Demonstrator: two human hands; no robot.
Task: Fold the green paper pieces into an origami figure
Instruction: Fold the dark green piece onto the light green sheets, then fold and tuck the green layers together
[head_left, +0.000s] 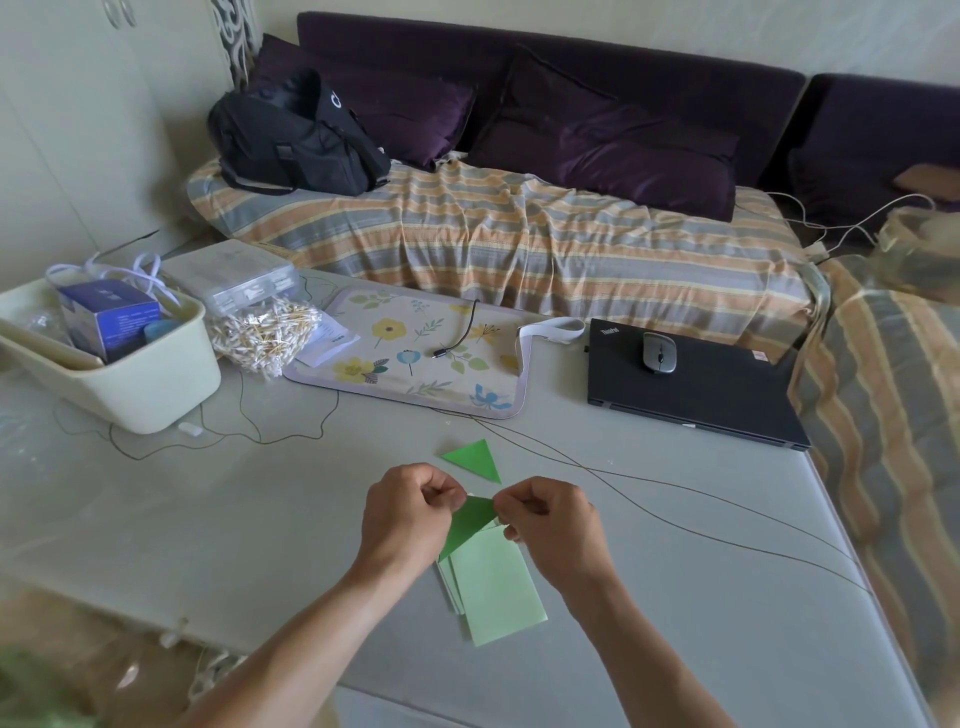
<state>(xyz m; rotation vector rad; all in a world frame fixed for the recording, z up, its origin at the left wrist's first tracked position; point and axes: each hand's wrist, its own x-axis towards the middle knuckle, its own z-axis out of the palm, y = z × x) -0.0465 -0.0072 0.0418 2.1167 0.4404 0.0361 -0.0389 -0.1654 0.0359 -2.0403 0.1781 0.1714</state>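
Note:
Between my two hands I hold a green paper piece (470, 522) folded into a triangle, a little above the grey table (260, 519). My left hand (408, 514) pinches its left edge with curled fingers. My right hand (550, 525) pinches its right corner. Under my hands lies a stack of pale green paper rectangles (493, 592), flat on the table. A finished bright green folded triangle (475, 457) lies just beyond my hands.
A thin dark cable (675, 499) runs across the table to the right. Farther back are a floral mat (415, 353), a closed black laptop (691, 384) with a mouse on it, a cream bin (130, 379) and a bag of cotton swabs (265, 332). Behind is a striped sofa.

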